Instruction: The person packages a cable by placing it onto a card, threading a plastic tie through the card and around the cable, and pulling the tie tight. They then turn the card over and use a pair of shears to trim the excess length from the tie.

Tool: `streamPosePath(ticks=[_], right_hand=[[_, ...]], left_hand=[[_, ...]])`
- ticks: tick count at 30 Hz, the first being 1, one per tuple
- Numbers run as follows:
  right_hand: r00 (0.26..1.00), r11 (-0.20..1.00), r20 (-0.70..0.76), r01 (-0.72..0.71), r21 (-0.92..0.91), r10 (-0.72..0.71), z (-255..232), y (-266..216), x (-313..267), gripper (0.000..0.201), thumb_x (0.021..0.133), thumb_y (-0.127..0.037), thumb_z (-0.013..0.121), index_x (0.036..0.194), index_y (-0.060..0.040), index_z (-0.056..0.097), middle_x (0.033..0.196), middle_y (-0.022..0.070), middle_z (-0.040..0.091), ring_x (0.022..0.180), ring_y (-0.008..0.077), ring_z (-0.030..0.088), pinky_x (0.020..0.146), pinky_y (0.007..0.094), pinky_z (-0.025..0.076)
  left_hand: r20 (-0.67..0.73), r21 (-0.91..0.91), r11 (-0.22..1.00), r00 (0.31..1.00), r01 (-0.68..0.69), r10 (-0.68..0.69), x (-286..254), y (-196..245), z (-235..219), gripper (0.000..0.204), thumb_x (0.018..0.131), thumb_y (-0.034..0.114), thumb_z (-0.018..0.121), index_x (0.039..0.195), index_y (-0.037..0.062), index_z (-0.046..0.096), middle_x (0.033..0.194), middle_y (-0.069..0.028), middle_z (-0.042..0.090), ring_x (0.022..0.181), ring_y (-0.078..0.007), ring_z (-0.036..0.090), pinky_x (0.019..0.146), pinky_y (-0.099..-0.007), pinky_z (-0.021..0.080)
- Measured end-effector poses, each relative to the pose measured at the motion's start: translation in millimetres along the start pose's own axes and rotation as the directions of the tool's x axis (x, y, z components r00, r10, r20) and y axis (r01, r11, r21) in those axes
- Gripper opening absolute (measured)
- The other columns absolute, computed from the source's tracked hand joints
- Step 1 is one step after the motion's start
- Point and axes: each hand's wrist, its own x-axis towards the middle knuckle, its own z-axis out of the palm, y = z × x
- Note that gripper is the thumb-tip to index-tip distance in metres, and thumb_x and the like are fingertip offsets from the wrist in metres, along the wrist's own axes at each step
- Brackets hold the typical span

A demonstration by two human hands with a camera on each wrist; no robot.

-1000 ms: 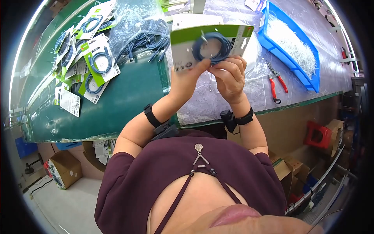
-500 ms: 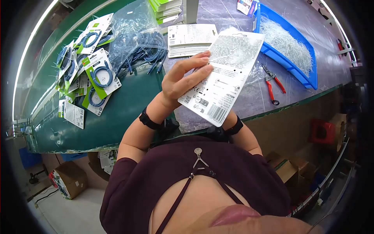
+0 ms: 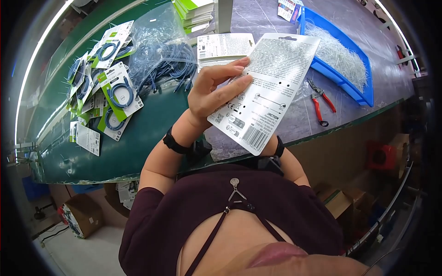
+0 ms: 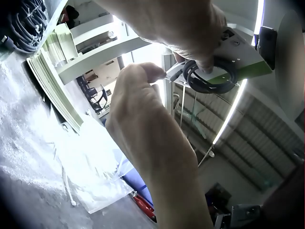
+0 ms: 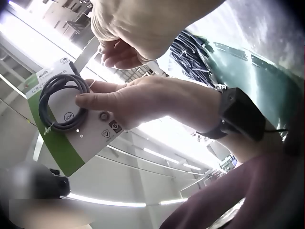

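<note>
My left hand (image 3: 207, 92) grips a packaging card (image 3: 271, 87), two fingers on its white printed back and the thumb on its front. A coiled blue-grey USB-C cable (image 5: 45, 105) sits on the card's green and white front, under that thumb in the right wrist view. Behind the card in the head view, my right hand is hidden down to its strapped wrist. The left wrist view shows my right hand (image 4: 143, 109) with fingertips bent in close by the card's edge and the cable; I cannot tell whether they pinch anything.
Carded cables (image 3: 122, 92) lie heaped at the left, near a clear bag of loose cables (image 3: 168, 69). White cards (image 3: 225, 43) are stacked behind my hands. Red-handled cutters (image 3: 322, 103) and a blue tray (image 3: 343, 83) of clear plastic strands are at the right.
The card first showed its green cable side, with both hands at its lower edge. It then turned to show its back, the left hand on that face. Since then it has barely moved.
</note>
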Motion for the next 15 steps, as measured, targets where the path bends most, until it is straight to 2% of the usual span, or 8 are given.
streamPosePath(ticks=[7, 10, 15], right_hand=[[0.997, 0.996, -0.024, -0.078, 0.036, 0.079, 0, 1, -6, 0.042, 0.096, -0.025, 0.05, 0.129, -0.0008, 0.045, 0.122, 0.0138, 0.055, 0.11, 0.0208, 0.058, 0.092, 0.0314, 0.05], [0.993, 0.992, -0.033, -0.115, 0.053, 0.116, -8, -9, -3, 0.042, 0.096, -0.025, 0.049, 0.13, -0.0012, 0.045, 0.123, 0.0135, 0.055, 0.111, 0.0209, 0.057, 0.092, 0.0317, 0.049], [0.98, 0.978, -0.052, -0.186, 0.093, 0.191, -13, -7, -8, 0.042, 0.096, -0.025, 0.048, 0.131, -0.0018, 0.044, 0.124, 0.013, 0.054, 0.112, 0.021, 0.056, 0.093, 0.0321, 0.048]], left_hand=[[-0.023, -0.044, 0.999, 0.999, 0.03, -0.031, -1, 1, 1, 0.039, 0.067, -0.011, 0.073, 0.104, 0.0014, 0.067, 0.105, -0.0138, 0.053, 0.104, -0.035, 0.061, 0.092, -0.0393, 0.052], [0.006, -0.142, 0.97, 0.98, 0.197, -0.198, -5, 8, 0, 0.039, 0.067, -0.01, 0.073, 0.103, 0.0034, 0.068, 0.105, -0.0133, 0.052, 0.105, -0.0347, 0.06, 0.092, -0.0388, 0.052], [-0.02, -0.172, 0.975, 0.989, 0.141, -0.146, -5, 12, 1, 0.039, 0.067, -0.01, 0.074, 0.102, 0.0048, 0.068, 0.104, -0.0124, 0.051, 0.105, -0.0342, 0.06, 0.092, -0.0383, 0.052]])
